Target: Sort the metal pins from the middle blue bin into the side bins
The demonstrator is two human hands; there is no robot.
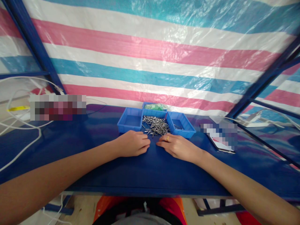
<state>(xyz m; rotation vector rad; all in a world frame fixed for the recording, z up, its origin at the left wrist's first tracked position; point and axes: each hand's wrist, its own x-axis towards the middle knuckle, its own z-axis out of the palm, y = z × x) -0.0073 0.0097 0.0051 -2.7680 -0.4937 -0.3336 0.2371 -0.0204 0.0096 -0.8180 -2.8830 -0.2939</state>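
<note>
A loose heap of thin metal pins lies on the blue table between small blue bins. My left hand rests in front of the left bin, its fingers curled in; anything in them is hidden. Just across from it is my right hand, wearing a ring, with thumb and fingers drawn together at the near edge of the heap. Whether it pinches a pin cannot be made out. Beside that hand, the right bin has a few thin pieces inside.
Behind the heap, a blue bin holds green and clear plastic. A phone lies to the right. White cables run across the left side. Blue frame posts and a striped sheet enclose the table.
</note>
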